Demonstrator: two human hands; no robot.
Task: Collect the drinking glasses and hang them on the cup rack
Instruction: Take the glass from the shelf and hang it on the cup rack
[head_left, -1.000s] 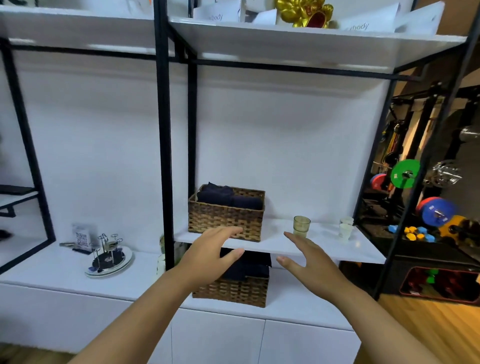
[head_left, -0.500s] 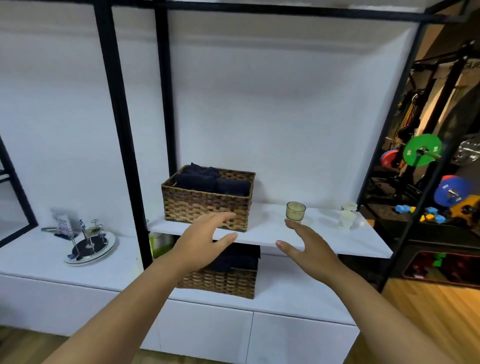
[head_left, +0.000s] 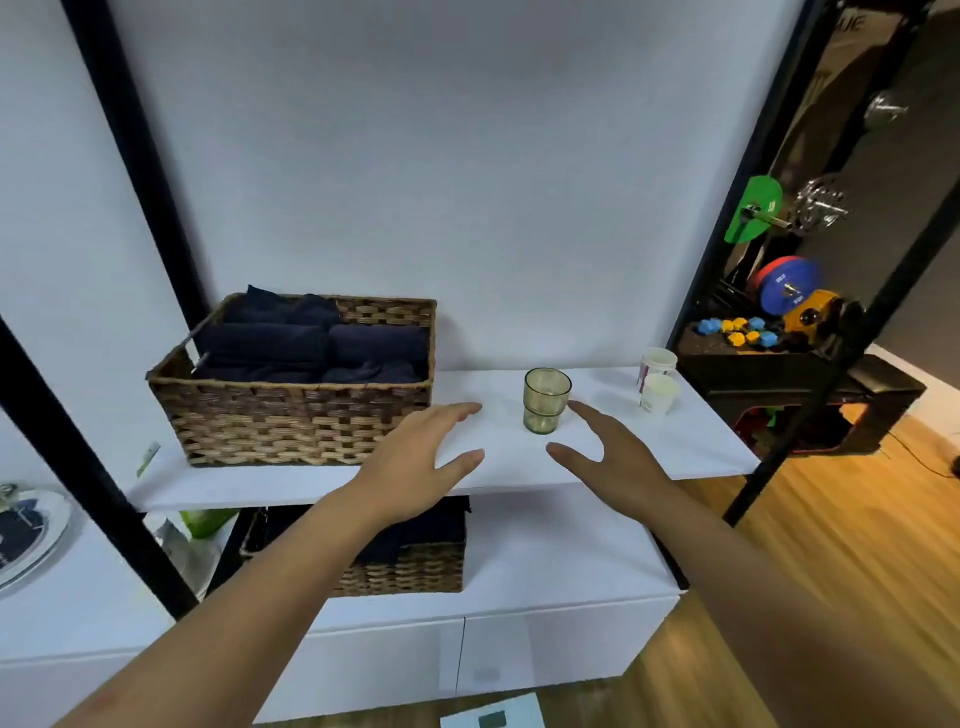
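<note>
We found the olive-tinted, ribbed drinking glass (head_left: 545, 400) standing upright on the white shelf board (head_left: 691, 447), roughly midway between a woven wicker basket (head_left: 291, 410) at the left and two small white paper cups (head_left: 657, 382) at the right. The glass appeared to be two stacked pieces, though we could not confirm this. The basket held folded dark navy towels (head_left: 317, 343).

Both hands were extended over the front part of the shelf. The left hand (head_left: 415, 467) was released, fingers straight and spread, thumb out, holding nothing; it lay between the basket and the glass, apart from both. The right hand (head_left: 613, 462) was likewise released, fingers extended towards the glass and thumb splayed to the left. Its fingertips (head_left: 576, 408) were just beside the glass on its right; we could not tell whether they touched it.

Below the shelf, on the white cabinet top (head_left: 561, 561), we recorded a second wicker basket (head_left: 410, 569) with dark contents. At the far left edge a round white plate (head_left: 31, 535) was partly visible. Black metal uprights (head_left: 140, 156) framed the unit, and coloured weight plates (head_left: 779, 280) stood at the right
</note>
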